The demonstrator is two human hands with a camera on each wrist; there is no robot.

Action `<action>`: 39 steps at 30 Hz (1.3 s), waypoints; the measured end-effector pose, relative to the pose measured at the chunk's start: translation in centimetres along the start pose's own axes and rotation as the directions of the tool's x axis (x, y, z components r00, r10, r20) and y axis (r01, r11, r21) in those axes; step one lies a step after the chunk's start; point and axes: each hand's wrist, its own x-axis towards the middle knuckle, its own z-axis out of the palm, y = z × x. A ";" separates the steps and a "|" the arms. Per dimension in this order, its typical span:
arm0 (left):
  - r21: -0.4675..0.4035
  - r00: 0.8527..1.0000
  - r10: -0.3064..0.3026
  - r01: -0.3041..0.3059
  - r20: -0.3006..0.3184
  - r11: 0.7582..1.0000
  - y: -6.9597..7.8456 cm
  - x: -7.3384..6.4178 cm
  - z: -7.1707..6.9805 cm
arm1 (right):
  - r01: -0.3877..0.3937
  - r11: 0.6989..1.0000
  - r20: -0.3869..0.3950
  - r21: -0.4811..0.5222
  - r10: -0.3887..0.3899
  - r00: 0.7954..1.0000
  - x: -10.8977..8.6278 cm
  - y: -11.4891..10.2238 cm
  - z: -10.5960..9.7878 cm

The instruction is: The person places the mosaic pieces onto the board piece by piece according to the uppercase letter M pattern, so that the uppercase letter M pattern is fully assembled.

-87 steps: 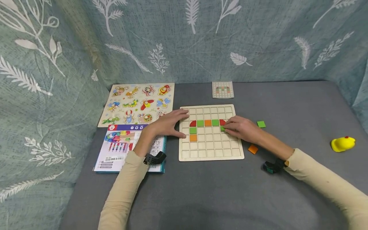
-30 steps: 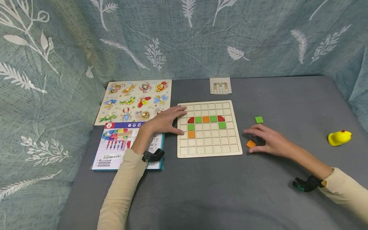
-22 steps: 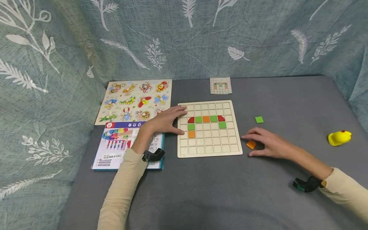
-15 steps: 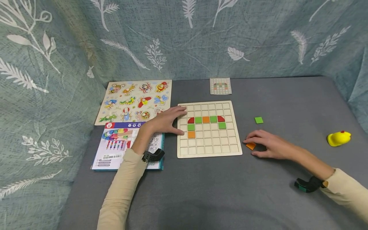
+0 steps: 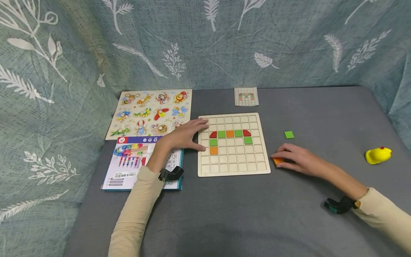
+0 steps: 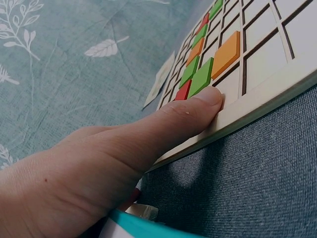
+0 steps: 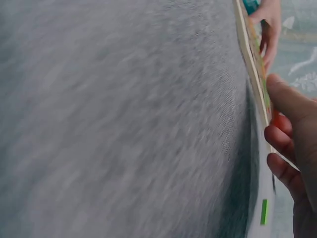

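A wooden grid board point(image 5: 234, 167) lies in the middle of the table in the head view. Red, green and orange pieces sit in its cells, forming an arch. My left hand point(image 5: 184, 135), fingers spread, rests on the board's left edge; its thumb touches the rim beside a green tile point(image 6: 202, 77) in the left wrist view. To the right of the board, my right hand point(image 5: 297, 159) pinches a loose orange square tile point(image 5: 277, 161) between thumb and fingers, which partly cover it. Farther back on the table lies a green square tile point(image 5: 289, 135).
Behind the board is a pattern card point(image 5: 246, 96). An insect puzzle board point(image 5: 151, 113) and a printed box point(image 5: 128, 167) lie to the left, the box under my left forearm. A yellow toy duck point(image 5: 378, 156) stands at the far right.
My right hand has left the green tile in the board's right side and moved to the orange tile. Thumb and fingers have closed on it, shifting it slightly left. The left hand stays put.
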 end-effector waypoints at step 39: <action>0.001 1.000 0.010 -0.010 -0.010 1.000 -0.1 0.0 0.1 | -0.011 0.994 -0.126 -0.111 -0.003 0.992 8.5 -1.1 3.7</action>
